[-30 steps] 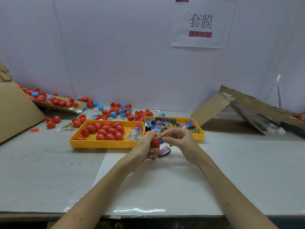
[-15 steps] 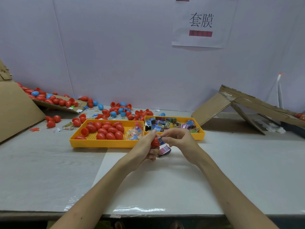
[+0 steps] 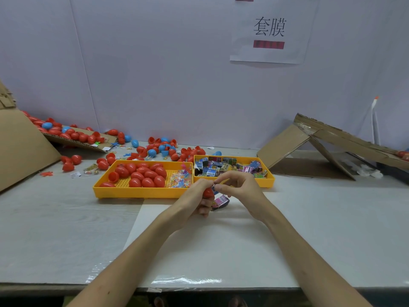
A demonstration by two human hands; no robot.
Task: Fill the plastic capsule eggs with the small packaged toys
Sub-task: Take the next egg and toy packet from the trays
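Together, both hands (image 3: 221,191) pinch a glossy red egg half (image 3: 208,193).

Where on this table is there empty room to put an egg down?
Free: the white sheet between the forearms; the grey tabletop left of it, in front of the yellow plastic tray of red eggs; the tabletop right of the right hand, near the folded cardboard. Crowded: behind that tray, scattered red and blue eggs.
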